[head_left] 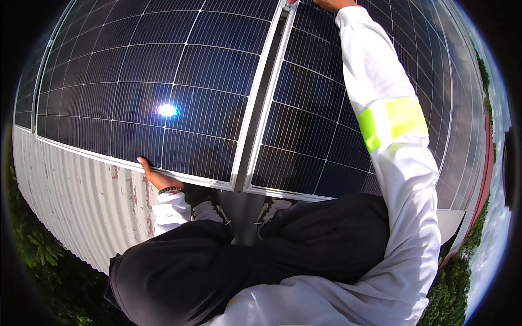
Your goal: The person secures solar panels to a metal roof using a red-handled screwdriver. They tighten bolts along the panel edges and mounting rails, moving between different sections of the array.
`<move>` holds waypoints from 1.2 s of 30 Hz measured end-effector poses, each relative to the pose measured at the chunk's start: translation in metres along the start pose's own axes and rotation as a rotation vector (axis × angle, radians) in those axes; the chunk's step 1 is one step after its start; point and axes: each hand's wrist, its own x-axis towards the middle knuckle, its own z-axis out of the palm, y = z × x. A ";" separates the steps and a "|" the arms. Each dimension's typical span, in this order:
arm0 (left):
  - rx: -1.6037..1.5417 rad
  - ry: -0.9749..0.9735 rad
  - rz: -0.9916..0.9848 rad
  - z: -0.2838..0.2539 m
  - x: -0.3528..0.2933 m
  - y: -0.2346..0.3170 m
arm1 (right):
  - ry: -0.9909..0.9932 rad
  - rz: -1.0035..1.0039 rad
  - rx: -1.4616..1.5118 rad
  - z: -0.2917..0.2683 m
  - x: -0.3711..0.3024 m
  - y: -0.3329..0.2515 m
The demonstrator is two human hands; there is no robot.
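My left hand (157, 176) grips the near frame edge of the left solar panel (136, 92). The thumb lies over the rim, and the other fingers are hidden beneath. A dark beaded bracelet circles that wrist. My right arm, in a white sleeve with a bright yellow-green band, stretches far forward over the right solar panel (310, 119). The right hand (333, 4) is cut off by the top edge, close to the gap between the panels, and its grip cannot be made out. A small reddish thing (292, 1) shows at the top of that gap.
A grey metal rail (253, 130) runs along the gap and between my shoes. Corrugated roofing (92, 185) with peeling paint slopes away at left. More panels (435, 108) lie to the right. Roof edges drop to green foliage (38, 250) on both sides. Sun glare (167, 110) sits on the left panel.
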 end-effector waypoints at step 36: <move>-0.022 -0.048 -0.021 0.002 -0.005 0.003 | -0.205 0.795 0.747 0.010 0.026 0.032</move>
